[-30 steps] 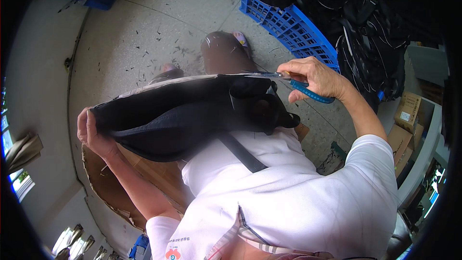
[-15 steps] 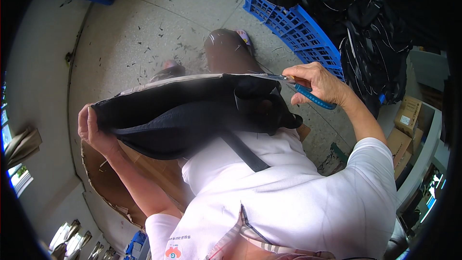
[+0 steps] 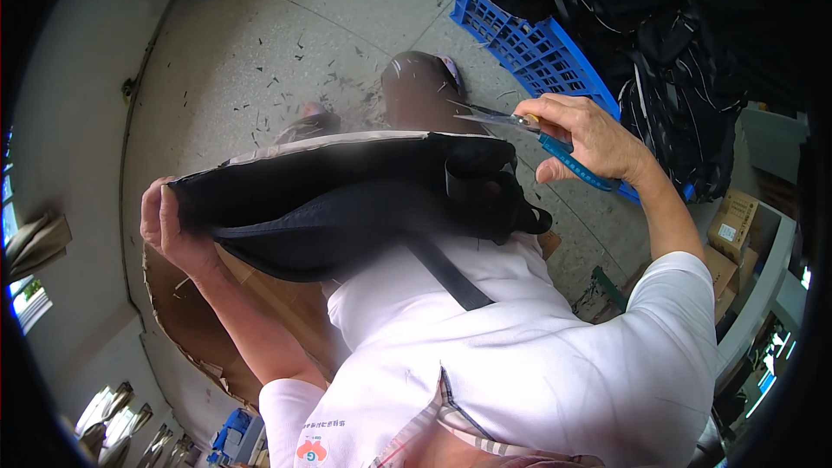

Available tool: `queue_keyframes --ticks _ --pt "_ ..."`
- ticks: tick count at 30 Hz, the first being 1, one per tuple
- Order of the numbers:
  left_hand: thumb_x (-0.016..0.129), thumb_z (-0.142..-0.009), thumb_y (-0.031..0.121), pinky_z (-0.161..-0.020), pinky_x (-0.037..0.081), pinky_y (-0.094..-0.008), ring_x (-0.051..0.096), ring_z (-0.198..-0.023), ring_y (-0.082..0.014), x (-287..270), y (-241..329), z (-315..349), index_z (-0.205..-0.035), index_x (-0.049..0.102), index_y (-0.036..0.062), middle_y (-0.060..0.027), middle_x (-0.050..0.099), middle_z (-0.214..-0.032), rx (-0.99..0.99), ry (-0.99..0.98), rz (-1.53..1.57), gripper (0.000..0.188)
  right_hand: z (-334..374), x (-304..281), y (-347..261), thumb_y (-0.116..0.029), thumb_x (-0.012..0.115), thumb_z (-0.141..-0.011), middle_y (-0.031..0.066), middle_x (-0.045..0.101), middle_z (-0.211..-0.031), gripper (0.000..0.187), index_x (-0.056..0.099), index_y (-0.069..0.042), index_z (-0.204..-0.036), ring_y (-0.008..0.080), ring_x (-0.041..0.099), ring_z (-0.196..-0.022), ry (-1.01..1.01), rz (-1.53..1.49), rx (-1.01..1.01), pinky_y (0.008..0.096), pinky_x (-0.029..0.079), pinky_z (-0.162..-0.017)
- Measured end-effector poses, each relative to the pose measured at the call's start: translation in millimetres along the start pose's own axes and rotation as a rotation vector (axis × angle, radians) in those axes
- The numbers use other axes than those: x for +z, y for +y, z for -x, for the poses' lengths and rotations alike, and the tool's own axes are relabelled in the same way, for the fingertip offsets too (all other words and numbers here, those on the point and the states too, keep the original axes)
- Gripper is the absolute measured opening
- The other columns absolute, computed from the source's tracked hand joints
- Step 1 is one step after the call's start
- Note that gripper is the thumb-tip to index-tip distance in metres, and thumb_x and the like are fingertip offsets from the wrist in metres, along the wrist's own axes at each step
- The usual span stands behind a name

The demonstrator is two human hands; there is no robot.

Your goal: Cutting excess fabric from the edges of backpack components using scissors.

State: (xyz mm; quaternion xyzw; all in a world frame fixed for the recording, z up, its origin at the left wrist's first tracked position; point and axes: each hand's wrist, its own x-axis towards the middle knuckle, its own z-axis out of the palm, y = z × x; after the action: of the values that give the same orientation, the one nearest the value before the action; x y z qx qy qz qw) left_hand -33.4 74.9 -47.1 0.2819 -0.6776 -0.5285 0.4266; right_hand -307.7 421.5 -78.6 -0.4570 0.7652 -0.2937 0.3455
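A black fabric bag piece (image 3: 329, 182) with a pale edge strip along its far side lies across my lap. My left hand (image 3: 173, 230) is closed on its left end, fingers wrapped over the edge. A black strap (image 3: 446, 273) runs from the piece onto my white shirt. My right hand (image 3: 585, 139) holds scissors (image 3: 523, 121) with blue tape wrapped round the handle. Their blades are spread and point left, just beyond the right end of the pale edge and apart from the fabric.
A blue plastic crate (image 3: 537, 48) stands at the far right, with a heap of black bags (image 3: 672, 78) beside and over it. Dark scraps litter the floor (image 3: 286, 26). Cardboard boxes (image 3: 732, 230) sit on a shelf at right; a large cardboard carton (image 3: 195, 321) is at lower left.
My right hand has moved the scissors slightly right and off the fabric's far edge, and the blades have spread apart. My left hand keeps its hold on the piece.
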Motion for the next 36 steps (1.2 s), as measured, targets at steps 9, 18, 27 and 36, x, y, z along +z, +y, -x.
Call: queue_keyframes --ticks 9,18,27,36 --pt "0.053 -0.083 0.007 -0.063 0.040 -0.0206 0.050 -0.069 -0.0094 -5 6 7 -0.083 0.058 -0.0019 -0.0038 0.055 -0.075 0.044 -0.040 0.021 0.011 -31 -9 -23 -0.056 0.071 -0.055 0.0059 0.053 -0.067 0.064 0.058 -0.006 -0.093 0.0214 0.054 -0.065 -0.191 0.197 -0.250 0.0325 0.044 -0.061" --pt "0.055 -0.082 0.004 -0.066 0.041 -0.0203 0.052 -0.070 -0.0096 -7 1 7 -0.086 0.059 -0.0025 -0.0040 0.058 -0.077 -0.010 -0.007 -0.002 0.009 -26 -1 -20 -0.054 0.070 -0.060 0.0050 0.054 -0.062 0.057 0.059 -0.006 -0.088 0.0189 0.053 -0.056 -0.140 0.208 -0.219 0.0296 0.043 -0.054" --pt "0.055 -0.081 0.003 -0.068 0.041 -0.0205 0.052 -0.070 -0.0095 -7 -9 4 -0.086 0.060 -0.0027 -0.0041 0.058 -0.077 -0.037 -0.016 0.025 0.009 -19 19 -4 -0.057 0.065 -0.062 0.0029 0.043 -0.059 0.058 0.055 -0.006 -0.087 0.0151 0.043 -0.051 0.023 0.112 -0.283 0.0269 0.037 -0.047" --pt "0.057 -0.081 0.007 -0.067 0.043 -0.0203 0.054 -0.068 -0.0090 -12 -3 7 -0.085 0.061 -0.0004 -0.0024 0.059 -0.075 -0.039 -0.005 -0.066 0.010 -33 23 -21 -0.042 0.075 -0.060 0.0034 0.052 -0.071 0.063 0.054 -0.003 -0.104 0.0122 0.045 -0.057 0.135 -0.167 -0.183 0.0255 0.039 -0.052"
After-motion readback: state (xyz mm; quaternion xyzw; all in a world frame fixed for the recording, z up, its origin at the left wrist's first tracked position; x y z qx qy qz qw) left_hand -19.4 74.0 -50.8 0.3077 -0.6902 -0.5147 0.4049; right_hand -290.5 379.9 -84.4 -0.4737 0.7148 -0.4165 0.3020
